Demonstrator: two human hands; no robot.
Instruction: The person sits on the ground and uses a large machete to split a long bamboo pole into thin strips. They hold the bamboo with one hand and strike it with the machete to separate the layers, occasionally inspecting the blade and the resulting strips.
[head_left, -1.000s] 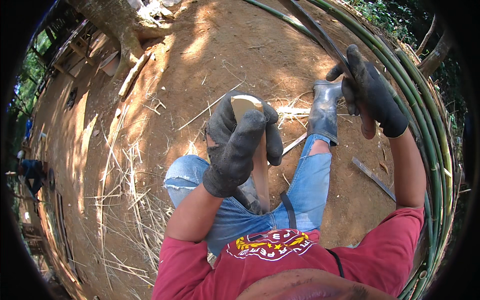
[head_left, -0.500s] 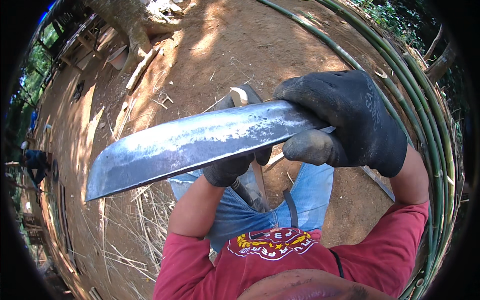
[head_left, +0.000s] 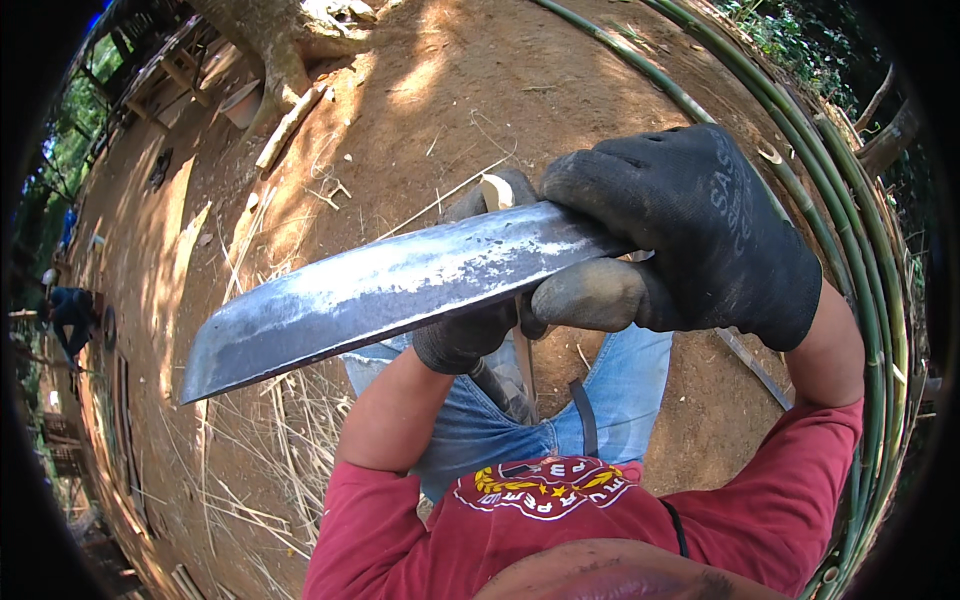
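Note:
A broad machete (head_left: 400, 280) lies slantwise across the view, its squared tip toward the left. My right hand (head_left: 670, 230), in a black work glove, is closed round its right end, thumb below and fingers above; the handle is hidden in the grip. Behind the blade is my left hand (head_left: 465, 338), also gloved, with its cuff below the blade and fingertips above. These fingers are closed around a pale strip of bamboo or wood (head_left: 497, 192), whose cut end sticks up past the blade. The blade hides most of that hand.
Long green bamboo poles (head_left: 840, 210) curve along the right. Thin shavings (head_left: 290, 450) litter the ground at lower left. A cut branch (head_left: 290, 128) lies by a tree trunk (head_left: 265, 45) and a bucket (head_left: 240, 104). A metal blade-like strip (head_left: 755, 368) rests right of my knees. Another person (head_left: 72, 320) is far left.
The machete and my right hand have shifted slightly; the tip has moved a little right and the right thumb has come left, closer to the pale strip.

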